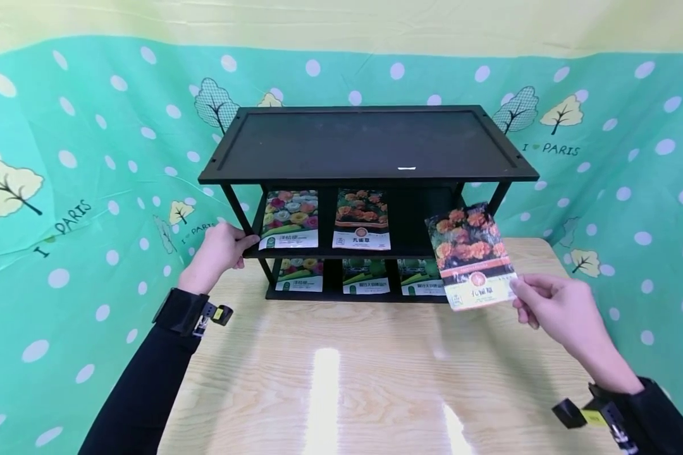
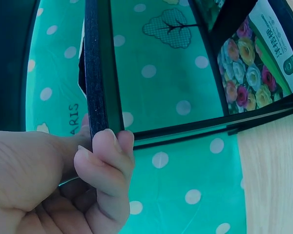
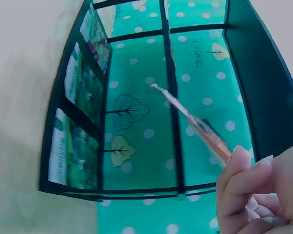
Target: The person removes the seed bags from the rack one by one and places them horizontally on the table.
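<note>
Right hand pinches orange-flower packet by its near right corner, leaving print clear, at right end of rack; left hand grips left corner of middle shelf, probably steadying it.

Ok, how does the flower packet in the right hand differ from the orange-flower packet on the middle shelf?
The held packet is pinched by its edge in the right hand; the shelved packet rests on the middle shelf. In the head view, the held packet is turned askew and looks larger, while the shelved packet sits nearly straight and looks smaller. Both show orange flowers above a white lower strip.
</note>
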`<act>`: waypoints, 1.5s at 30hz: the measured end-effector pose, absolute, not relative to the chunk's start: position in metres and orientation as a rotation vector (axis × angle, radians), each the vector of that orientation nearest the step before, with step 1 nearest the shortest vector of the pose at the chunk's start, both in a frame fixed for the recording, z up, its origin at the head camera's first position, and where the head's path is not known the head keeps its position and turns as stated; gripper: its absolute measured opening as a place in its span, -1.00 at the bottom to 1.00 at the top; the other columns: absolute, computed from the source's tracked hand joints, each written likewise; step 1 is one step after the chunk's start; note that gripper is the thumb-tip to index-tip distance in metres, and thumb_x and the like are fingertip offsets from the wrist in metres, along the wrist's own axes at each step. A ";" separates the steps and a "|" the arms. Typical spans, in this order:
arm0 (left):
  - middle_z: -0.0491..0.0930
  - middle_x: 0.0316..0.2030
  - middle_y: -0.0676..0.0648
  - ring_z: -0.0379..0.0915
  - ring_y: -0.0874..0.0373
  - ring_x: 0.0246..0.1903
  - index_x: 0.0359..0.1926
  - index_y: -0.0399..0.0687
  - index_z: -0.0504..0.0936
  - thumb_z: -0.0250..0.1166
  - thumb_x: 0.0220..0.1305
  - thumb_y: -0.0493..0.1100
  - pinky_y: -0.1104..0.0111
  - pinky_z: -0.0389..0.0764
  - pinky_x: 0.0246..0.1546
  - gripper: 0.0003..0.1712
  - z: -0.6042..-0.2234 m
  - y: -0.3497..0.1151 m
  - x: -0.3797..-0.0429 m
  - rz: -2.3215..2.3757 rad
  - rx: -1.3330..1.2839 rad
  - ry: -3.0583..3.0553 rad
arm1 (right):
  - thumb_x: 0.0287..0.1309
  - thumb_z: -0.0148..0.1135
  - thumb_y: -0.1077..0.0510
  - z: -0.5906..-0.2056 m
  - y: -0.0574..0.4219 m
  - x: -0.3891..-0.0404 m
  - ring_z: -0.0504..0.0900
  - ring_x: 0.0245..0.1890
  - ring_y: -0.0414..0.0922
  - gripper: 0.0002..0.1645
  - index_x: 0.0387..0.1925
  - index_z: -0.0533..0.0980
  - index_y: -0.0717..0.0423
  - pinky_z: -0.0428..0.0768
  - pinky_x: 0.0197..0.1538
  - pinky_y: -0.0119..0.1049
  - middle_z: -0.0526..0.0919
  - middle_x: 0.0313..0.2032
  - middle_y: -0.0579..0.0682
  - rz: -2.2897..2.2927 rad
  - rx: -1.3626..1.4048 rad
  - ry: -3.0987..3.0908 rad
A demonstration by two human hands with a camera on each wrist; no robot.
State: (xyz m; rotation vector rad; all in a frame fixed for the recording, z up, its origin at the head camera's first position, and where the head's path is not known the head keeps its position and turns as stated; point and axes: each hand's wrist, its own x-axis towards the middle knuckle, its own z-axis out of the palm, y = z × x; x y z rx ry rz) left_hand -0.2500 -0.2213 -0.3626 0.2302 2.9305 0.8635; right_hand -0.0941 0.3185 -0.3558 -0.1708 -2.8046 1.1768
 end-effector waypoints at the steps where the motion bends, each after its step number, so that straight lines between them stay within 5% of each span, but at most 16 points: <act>1: 0.59 -0.73 -0.13 0.50 0.12 -0.74 -0.33 -0.29 0.78 0.16 0.59 -0.04 0.34 0.36 -0.64 -0.53 -0.363 -0.221 -0.250 0.861 0.234 2.935 | 0.58 0.05 -0.04 -0.359 0.318 -0.090 0.64 -0.61 -0.14 -0.39 0.16 0.53 0.50 0.61 -0.57 -0.30 0.72 -0.46 0.12 1.195 -0.196 -2.814; 22: 0.55 -0.79 -0.04 0.52 0.16 -0.75 -0.56 -0.20 0.72 0.17 0.58 -0.07 0.34 0.42 -0.66 -0.47 -0.367 -0.224 -0.247 0.856 0.248 3.022 | 0.59 0.04 -0.01 -0.428 0.349 -0.043 0.62 -0.56 -0.14 -0.38 0.24 0.42 0.54 0.58 -0.52 -0.31 0.72 -0.44 0.06 1.404 -0.511 -2.995; 45: 0.57 -0.77 -0.04 0.59 0.10 -0.71 -0.41 -0.24 0.77 0.18 0.57 -0.06 0.31 0.49 -0.62 -0.54 -0.370 -0.220 -0.245 0.892 0.271 3.030 | 0.54 0.07 -0.03 -0.506 0.397 -0.040 0.67 -0.44 -0.12 -0.31 0.21 0.39 0.62 0.62 -0.40 -0.29 0.69 -0.43 -0.01 1.430 -0.903 -3.050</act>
